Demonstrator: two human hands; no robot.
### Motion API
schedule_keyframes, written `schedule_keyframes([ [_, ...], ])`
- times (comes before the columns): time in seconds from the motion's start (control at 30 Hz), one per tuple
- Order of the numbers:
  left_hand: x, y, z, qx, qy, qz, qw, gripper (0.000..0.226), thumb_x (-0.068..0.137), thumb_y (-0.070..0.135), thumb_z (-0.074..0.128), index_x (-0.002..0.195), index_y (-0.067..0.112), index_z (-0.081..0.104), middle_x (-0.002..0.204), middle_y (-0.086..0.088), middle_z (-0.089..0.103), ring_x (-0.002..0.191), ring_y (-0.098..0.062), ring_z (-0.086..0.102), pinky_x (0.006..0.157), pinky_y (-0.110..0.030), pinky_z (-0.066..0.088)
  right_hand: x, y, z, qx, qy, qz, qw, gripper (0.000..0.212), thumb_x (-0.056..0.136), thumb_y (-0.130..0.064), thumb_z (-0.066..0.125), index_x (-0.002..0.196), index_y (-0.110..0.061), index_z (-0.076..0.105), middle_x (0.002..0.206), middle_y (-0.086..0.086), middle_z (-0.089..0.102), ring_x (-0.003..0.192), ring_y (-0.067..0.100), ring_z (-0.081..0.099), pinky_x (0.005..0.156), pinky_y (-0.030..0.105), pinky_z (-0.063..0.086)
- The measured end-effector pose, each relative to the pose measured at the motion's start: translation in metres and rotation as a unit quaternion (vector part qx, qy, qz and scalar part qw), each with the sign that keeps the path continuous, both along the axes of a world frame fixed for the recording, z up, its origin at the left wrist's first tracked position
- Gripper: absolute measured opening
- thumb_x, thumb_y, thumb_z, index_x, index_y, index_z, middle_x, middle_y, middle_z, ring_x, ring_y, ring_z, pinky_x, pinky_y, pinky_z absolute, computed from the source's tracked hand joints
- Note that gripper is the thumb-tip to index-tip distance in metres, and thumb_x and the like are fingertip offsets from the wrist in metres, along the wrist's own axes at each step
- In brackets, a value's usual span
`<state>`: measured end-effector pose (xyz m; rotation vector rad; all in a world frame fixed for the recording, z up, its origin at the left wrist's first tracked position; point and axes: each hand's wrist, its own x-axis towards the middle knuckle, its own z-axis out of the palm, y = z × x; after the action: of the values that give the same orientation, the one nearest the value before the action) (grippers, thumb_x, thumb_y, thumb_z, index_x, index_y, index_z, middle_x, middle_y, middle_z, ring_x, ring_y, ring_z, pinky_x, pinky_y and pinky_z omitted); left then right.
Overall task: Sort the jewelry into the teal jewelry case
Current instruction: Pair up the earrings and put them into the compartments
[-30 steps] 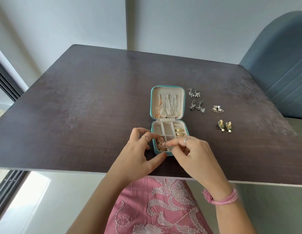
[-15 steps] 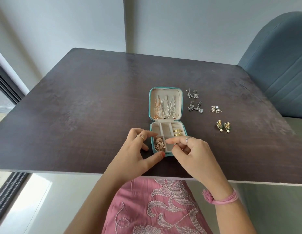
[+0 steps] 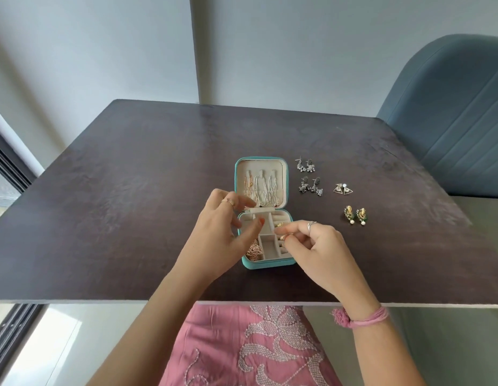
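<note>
The teal jewelry case lay open near the front edge of the dark surface, its lid flat behind the tray. Chains hung inside the lid. A rose-gold filigree piece sat in the tray's front-left compartment, and gold rings sat in the slots on the right.

The left hand hovered over the tray's left side, its grip loosely apart and holding nothing. The right hand hovered at the tray's right edge, its grip pinched on a small gold ring.

To the right of the case, 4 pairs of earrings lay on the surface: 2 silver pairs, a triangular pair and a green-and-gold pair.
</note>
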<state>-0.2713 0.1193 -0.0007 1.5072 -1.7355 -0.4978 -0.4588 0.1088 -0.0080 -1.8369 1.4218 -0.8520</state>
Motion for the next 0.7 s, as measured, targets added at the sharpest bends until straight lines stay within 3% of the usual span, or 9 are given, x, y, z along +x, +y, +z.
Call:
schedule_keyframes([
  [0.07, -0.008, -0.010, 0.010, -0.011, -0.018, -0.014, 1.000, 0.020, 0.088, 0.030, 0.063, 0.106, 0.022, 0.061, 0.103, 0.009, 0.045, 0.081, 0.001, 0.055, 0.066, -0.001, 0.038, -0.007, -0.008, 0.003, -0.002, -0.009, -0.007, 1.000, 0.020, 0.087, -0.014, 0.061, 0.087, -0.030, 0.074, 0.056, -0.011, 0.058, 0.051, 0.004, 0.046, 0.051, 0.014, 0.038],
  [0.2, -0.025, -0.035, 0.031, -0.023, -0.050, -0.042, 0.998, 0.015, 0.089, 0.025, 0.061, 0.102, 0.019, 0.063, 0.100, 0.008, 0.048, 0.076, -0.002, 0.056, 0.069, -0.003, 0.036, -0.026, -0.030, 0.008, -0.023, 0.001, -0.032, 0.999, 0.022, 0.087, -0.015, 0.060, 0.086, -0.032, 0.073, 0.067, 0.003, 0.065, 0.065, 0.022, 0.059, 0.064, 0.025, 0.046],
  [0.37, -0.050, -0.076, 0.055, -0.067, -0.130, -0.081, 0.986, 0.015, 0.088, 0.014, 0.057, 0.097, 0.012, 0.069, 0.094, -0.002, 0.064, 0.083, -0.017, 0.060, 0.075, -0.015, 0.039, -0.049, -0.064, 0.016, -0.051, 0.026, -0.079, 0.995, 0.014, 0.086, -0.022, 0.064, 0.084, -0.032, 0.073, 0.068, -0.001, 0.068, 0.072, 0.016, 0.064, 0.071, 0.025, 0.048],
  [0.53, -0.077, -0.126, 0.065, -0.038, -0.236, -0.080, 0.968, 0.026, 0.086, 0.013, 0.049, 0.099, 0.018, 0.071, 0.100, -0.002, 0.070, 0.095, -0.025, 0.063, 0.083, -0.039, 0.052, -0.067, -0.105, 0.028, -0.073, 0.077, -0.091, 0.990, 0.011, 0.086, -0.022, 0.063, 0.083, -0.028, 0.072, 0.067, -0.007, 0.070, 0.072, 0.008, 0.065, 0.073, 0.023, 0.047],
  [0.63, -0.090, -0.155, 0.067, -0.005, -0.340, -0.098, 0.935, 0.028, 0.085, 0.012, 0.049, 0.101, 0.018, 0.072, 0.105, -0.003, 0.069, 0.100, -0.026, 0.062, 0.082, -0.042, 0.053, -0.072, -0.131, 0.033, -0.076, 0.102, -0.076, 0.989, 0.014, 0.089, -0.018, 0.060, 0.086, -0.025, 0.072, 0.071, -0.009, 0.070, 0.068, 0.001, 0.060, 0.060, 0.007, 0.043],
  [0.7, -0.099, -0.172, 0.064, 0.026, -0.391, -0.112, 0.913, 0.025, 0.087, 0.012, 0.050, 0.101, 0.018, 0.070, 0.108, -0.005, 0.067, 0.102, -0.027, 0.062, 0.080, -0.042, 0.054, -0.075, -0.149, 0.033, -0.066, 0.128, -0.066, 0.987, 0.015, 0.090, -0.016, 0.059, 0.086, -0.024, 0.071, 0.075, -0.009, 0.071, 0.070, 0.005, 0.061, 0.053, 0.006, 0.039],
])
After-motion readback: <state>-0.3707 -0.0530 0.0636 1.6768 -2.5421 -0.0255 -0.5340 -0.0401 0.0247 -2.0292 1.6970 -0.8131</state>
